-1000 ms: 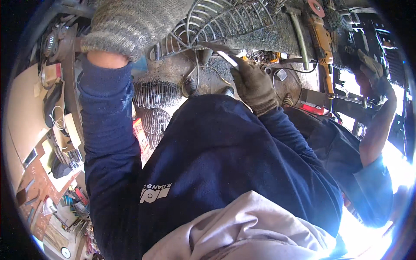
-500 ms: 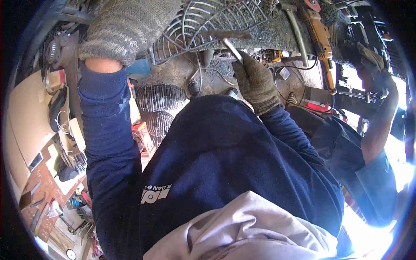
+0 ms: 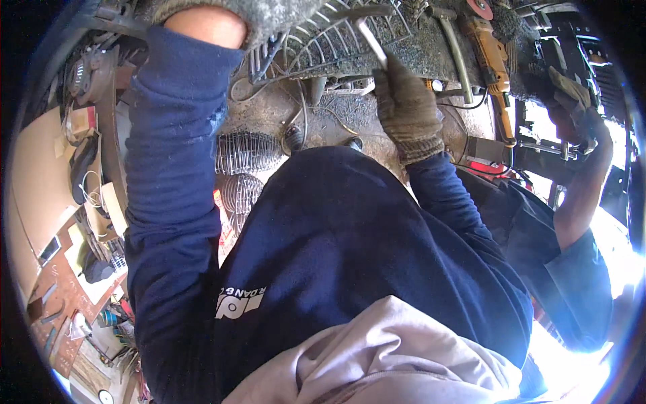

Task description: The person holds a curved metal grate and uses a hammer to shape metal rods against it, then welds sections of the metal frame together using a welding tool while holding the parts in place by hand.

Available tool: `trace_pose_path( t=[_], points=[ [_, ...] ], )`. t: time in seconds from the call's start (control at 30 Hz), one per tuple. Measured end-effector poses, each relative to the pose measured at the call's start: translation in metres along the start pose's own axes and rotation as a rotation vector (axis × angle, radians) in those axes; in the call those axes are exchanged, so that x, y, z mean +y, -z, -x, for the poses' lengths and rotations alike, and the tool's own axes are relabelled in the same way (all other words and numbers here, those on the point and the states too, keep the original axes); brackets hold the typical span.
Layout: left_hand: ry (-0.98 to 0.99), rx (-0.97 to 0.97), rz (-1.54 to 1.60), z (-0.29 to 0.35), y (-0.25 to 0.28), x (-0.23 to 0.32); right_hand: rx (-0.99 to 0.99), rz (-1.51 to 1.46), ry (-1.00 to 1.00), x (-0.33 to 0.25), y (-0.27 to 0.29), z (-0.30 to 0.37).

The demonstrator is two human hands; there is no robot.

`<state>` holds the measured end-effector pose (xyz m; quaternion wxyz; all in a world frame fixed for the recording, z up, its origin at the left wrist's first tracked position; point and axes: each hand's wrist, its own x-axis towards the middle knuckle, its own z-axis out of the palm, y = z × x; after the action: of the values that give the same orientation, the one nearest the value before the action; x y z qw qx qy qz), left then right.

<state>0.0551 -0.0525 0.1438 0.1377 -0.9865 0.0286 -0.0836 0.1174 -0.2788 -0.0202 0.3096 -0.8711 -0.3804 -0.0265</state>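
Wire grille is seen at the top of view, set over a grit-strewn work surface. Containers: red-and-white carton is placed well below the grille, toward its left end, partly hidden by the left sleeve; contents can't be made out. Red box is seen low and to the right of the grille; contents also not readable. Wire guards are stood on the floor below the grille's left end.

Vs half a second ago: grille is shifted a little up and right, hammer is raised, left forearm is carried up and right, so most of that glove is now cut off by the top edge.

Pose: left hand is held at the grille's upper left, wrist bared, fingers out of frame; whether anything is gripped can't be told. Right hand is held below the grille's right part, forearm angled up, glove closed around the hammer handle. Hammer head is lined up over the grille; contact can't be confirmed. Yellow grinder is laid right of the grille.
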Motion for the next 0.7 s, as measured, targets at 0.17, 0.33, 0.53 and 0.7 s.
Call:
trace_pose_path(
  t=[0.17, 0.33, 0.53, 0.7],
  points=[
    [-0.106, 0.021, -0.053, -0.006, -0.017, -0.017, 0.0, -0.028, -0.016, 0.01, -0.007, 0.0],
    [0.048, 0.046, 0.349, -0.003, -0.028, -0.029, -0.029, -0.16, -0.001, -0.003, 0.0, -0.002],
    [0.138, -0.309, 0.123, -0.027, 0.0, -0.01, -0.1, 0.06, 0.028, 0.013, -0.013, 0.0],
    [-0.049, -0.057, -0.044, -0.011, -0.023, -0.026, -0.119, -0.151, 0.009, -0.002, -0.009, 0.002]
  ],
)
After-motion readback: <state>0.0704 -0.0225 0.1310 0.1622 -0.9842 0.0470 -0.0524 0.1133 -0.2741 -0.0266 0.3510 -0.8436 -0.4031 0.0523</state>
